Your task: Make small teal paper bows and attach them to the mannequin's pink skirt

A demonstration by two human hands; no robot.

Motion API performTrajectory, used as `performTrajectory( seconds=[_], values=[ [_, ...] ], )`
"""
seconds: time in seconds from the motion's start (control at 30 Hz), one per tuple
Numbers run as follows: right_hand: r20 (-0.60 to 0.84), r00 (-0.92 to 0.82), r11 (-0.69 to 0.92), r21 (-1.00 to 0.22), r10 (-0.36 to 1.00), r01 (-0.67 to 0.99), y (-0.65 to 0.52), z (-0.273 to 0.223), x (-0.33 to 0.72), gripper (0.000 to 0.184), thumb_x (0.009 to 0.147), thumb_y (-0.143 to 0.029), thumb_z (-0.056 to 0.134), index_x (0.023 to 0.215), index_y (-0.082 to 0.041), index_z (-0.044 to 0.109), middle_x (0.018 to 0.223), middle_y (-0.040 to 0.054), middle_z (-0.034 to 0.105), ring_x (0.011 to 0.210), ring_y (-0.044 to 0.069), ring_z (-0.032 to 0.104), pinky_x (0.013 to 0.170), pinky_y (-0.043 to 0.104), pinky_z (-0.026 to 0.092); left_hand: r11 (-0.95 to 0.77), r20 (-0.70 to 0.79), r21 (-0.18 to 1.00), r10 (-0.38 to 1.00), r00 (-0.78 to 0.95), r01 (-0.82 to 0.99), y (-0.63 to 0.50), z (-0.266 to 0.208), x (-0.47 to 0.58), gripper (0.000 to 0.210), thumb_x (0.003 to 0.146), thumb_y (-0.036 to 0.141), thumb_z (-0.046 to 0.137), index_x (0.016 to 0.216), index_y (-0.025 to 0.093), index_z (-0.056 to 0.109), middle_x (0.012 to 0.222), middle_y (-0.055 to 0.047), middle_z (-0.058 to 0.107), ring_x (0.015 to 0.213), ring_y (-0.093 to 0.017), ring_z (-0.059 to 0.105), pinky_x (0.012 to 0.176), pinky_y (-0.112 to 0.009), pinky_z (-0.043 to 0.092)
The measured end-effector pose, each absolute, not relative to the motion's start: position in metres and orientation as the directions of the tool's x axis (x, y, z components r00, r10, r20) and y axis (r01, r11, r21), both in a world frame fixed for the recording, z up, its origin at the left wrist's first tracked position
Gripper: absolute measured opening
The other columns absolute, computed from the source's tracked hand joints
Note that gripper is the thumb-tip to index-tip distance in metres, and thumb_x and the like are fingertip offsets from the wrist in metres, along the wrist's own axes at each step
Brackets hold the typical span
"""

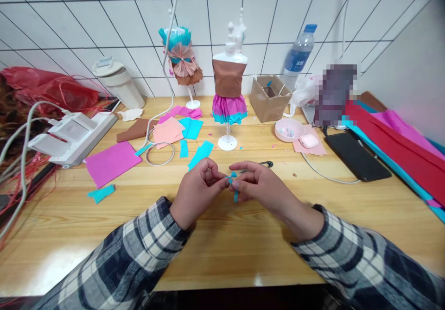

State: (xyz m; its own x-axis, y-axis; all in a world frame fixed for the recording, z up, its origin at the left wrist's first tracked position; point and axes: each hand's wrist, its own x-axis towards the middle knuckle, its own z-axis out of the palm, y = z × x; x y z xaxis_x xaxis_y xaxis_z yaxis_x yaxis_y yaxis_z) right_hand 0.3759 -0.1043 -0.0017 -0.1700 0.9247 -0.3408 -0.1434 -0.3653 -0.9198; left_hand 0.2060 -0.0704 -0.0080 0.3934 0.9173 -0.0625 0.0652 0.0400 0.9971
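Note:
Both my hands meet over the middle of the wooden table, pinching a small blue paper strip [236,196]. My left hand [200,185] holds its bunched upper part between thumb and finger. My right hand [262,183] grips it from the other side, and one narrow end hangs down. Behind the right fingers lies a dark-handled tool [267,164], mostly hidden. Beyond my hands stands a small white mannequin [227,141] wearing a brown top [228,78] and a pink skirt [229,104] with a blue hem. Flat blue paper pieces [201,154] lie just past my left hand.
A second dressed mannequin [182,60], a cardboard box [269,101] and a water bottle [299,53] stand along the tiled wall. At left are a power strip [86,136] and magenta paper [113,162]. A bead dish [288,130], black phone [358,156] and red paper [399,148] lie right.

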Motion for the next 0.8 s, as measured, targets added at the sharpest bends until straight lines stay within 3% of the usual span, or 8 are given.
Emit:
performTrajectory(
  seconds=[0.23, 0.5, 0.7, 0.8],
  values=[
    [-0.334, -0.157, -0.356, -0.924, 0.929, -0.141, -0.1040, -0.0070, 0.3746, 0.031, 0.067, -0.031, 0.076, 0.093, -0.018, 0.064, 0.071, 0.0003, 0.067, 0.057, 0.011, 0.060, 0.052, 0.025, 0.053, -0.089, 0.004, 0.971, 0.935, 0.355, 0.224, -0.0748, -0.0051, 0.2045, 0.027, 0.074, 0.025, 0.069, 0.078, 0.021, 0.043, 0.075, 0.002, 0.069, 0.070, -0.015, 0.069, 0.061, -0.024, 0.052],
    [-0.318, -0.142, -0.337, -0.932, 0.937, -0.135, -0.1032, -0.0088, 0.3735, 0.026, 0.069, -0.029, 0.073, 0.090, -0.018, 0.063, 0.072, 0.0000, 0.066, 0.059, 0.012, 0.060, 0.052, 0.025, 0.054, -0.141, 0.029, 0.937, 0.943, 0.331, 0.319, -0.0770, -0.0013, 0.2044, 0.025, 0.075, 0.025, 0.068, 0.082, 0.021, 0.045, 0.075, 0.000, 0.072, 0.071, -0.017, 0.070, 0.063, -0.025, 0.053],
    [-0.249, -0.139, -0.264, -0.959, 0.959, -0.104, -0.1049, -0.0050, 0.3738, 0.040, 0.071, -0.027, 0.071, 0.108, -0.020, 0.056, 0.073, -0.0008, 0.067, 0.058, 0.012, 0.061, 0.052, 0.024, 0.051, -0.082, -0.005, 0.969, 0.935, 0.354, 0.232, -0.0748, -0.0045, 0.2039, 0.027, 0.077, 0.026, 0.067, 0.090, 0.022, 0.044, 0.078, -0.001, 0.075, 0.069, -0.017, 0.071, 0.061, -0.024, 0.053],
    [-0.219, -0.122, -0.230, -0.969, 0.968, -0.085, -0.1053, -0.0056, 0.3739, 0.038, 0.072, -0.028, 0.071, 0.106, -0.020, 0.056, 0.072, -0.0014, 0.067, 0.056, 0.011, 0.060, 0.052, 0.025, 0.051, -0.131, 0.028, 0.954, 0.936, 0.352, 0.270, -0.0750, -0.0047, 0.2039, 0.025, 0.077, 0.024, 0.067, 0.091, 0.022, 0.045, 0.077, 0.000, 0.075, 0.070, -0.017, 0.071, 0.062, -0.024, 0.053]
  ],
)
